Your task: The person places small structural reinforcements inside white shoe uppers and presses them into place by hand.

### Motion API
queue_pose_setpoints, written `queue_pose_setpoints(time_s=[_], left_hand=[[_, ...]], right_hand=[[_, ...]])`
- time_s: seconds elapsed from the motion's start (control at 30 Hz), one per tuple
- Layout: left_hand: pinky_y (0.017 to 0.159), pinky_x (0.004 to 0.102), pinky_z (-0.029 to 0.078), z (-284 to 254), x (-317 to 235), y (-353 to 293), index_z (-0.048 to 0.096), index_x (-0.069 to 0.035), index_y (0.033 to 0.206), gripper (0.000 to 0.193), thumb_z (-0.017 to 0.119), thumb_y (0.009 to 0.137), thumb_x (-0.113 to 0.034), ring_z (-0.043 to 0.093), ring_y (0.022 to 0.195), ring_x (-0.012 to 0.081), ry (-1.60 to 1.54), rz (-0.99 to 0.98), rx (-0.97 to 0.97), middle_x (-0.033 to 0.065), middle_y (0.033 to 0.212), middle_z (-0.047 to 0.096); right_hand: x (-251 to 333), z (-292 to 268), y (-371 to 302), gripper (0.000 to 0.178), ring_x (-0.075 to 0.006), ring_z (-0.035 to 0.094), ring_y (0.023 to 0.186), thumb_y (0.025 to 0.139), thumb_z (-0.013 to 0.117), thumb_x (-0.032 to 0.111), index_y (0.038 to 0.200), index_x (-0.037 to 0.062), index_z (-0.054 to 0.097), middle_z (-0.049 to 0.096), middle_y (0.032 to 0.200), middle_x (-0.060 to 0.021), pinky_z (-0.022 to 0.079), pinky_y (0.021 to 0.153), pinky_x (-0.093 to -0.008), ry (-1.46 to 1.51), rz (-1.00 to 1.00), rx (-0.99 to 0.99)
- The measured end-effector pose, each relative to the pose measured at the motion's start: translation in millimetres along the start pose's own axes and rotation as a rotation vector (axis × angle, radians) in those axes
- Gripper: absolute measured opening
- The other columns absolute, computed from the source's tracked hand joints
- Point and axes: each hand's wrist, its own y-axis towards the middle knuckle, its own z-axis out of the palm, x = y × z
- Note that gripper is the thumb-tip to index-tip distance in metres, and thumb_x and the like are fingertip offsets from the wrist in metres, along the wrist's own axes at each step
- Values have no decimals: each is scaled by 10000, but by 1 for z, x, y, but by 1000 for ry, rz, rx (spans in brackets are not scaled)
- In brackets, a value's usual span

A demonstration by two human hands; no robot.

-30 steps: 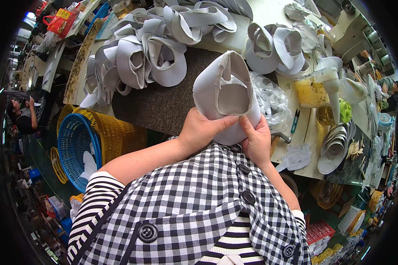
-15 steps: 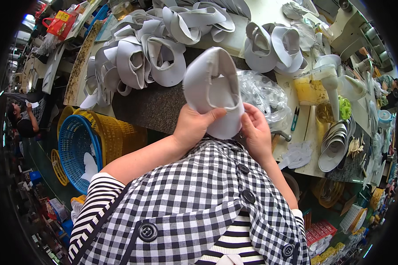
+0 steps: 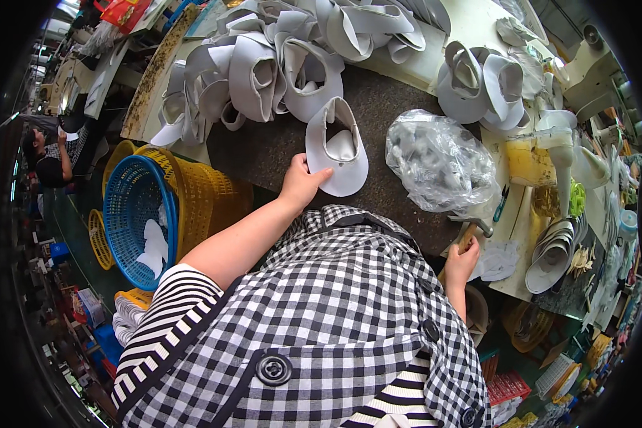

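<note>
1. Both hands are occupied: the left hand [image 3: 299,187] has a shoe upper [image 3: 348,175], the right hand [image 3: 462,264] a hammer [image 3: 469,232].
2. The pale grey shoe upper lies to the right of the left fingers, which pinch its lower left edge, the thumb laid over the near, rounded end.
3. Its opening faces up and away from the person, beyond the fingers, with a pale piece showing inside; I cannot tell whether its underside touches the dark tabletop [image 3: 379,96].
4. The right fingers are closed around the hammer's wooden handle, just below the metal head, well apart from the shoe upper.
5. A clear plastic bag [image 3: 442,164] sits between the shoe upper and the hammer head, its contents hard to make out.
6. Beyond the left hand, a heap of uppers [image 3: 255,82] fills the far left; 2 more uppers [image 3: 455,100] stand behind the bag.
7. A teal pen-shaped tool [image 3: 502,203] lies near the hammer head.
8. At the person's left, a blue basket [image 3: 125,207] with white pieces stands against a yellow basket [image 3: 210,207].
</note>
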Motion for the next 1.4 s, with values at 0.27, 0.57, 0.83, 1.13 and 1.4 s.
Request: queue_pose_setpoints(time_s=[0.27, 0.57, 0.83, 1.13, 1.4], left_hand=[[752, 251, 502, -12, 9, -16, 413, -215, 1401, 756, 752, 742, -61, 591, 840, 111, 287, 359, -18, 37, 976, 496], [823, 374, 492, 7, -10, -13, 598, -209, 1195, 587, 805, 647, -246, 589, 944, 301, 638, 342, -115, 117, 1043, 540], [818, 366, 496, 5, -15, -13, 572, -188, 1160, 567, 806, 646, -245, 602, 968, 290, 664, 293, -116, 101, 1054, 596], [844, 361, 488, 3, -12, -10, 559, -164, 1151, 587, 814, 626, -224, 598, 1012, 271, 594, 293, -154, 94, 1111, 603], [844, 349, 483, 3, -8, -11, 532, -92, 1145, 613, 822, 622, -223, 607, 995, 257, 596, 319, -146, 107, 1130, 603]], right_hand=[[29, -42, -42, 312, -226, 563, 862, 912, 536, 139, 1143, -66, 487, 578, 975, -139, 447, 804, -322, 267, 62, -131], [186, -6, -5, 310, -330, 630, 796, 841, 622, 137, 1136, 58, 571, 635, 868, -142, 497, 674, -389, 85, -794, 463], [209, 42, 7, 268, -351, 616, 811, 855, 555, 148, 1109, 67, 523, 618, 949, -148, 493, 668, -444, -140, -907, 452], [222, 46, 8, 193, -420, 591, 807, 909, 516, 217, 1040, 77, 531, 614, 860, -207, 457, 699, -508, -179, -803, 606], [219, 50, 1, 210, -439, 593, 764, 906, 525, 214, 1013, 34, 527, 612, 848, -242, 459, 685, -521, -116, -727, 572]])
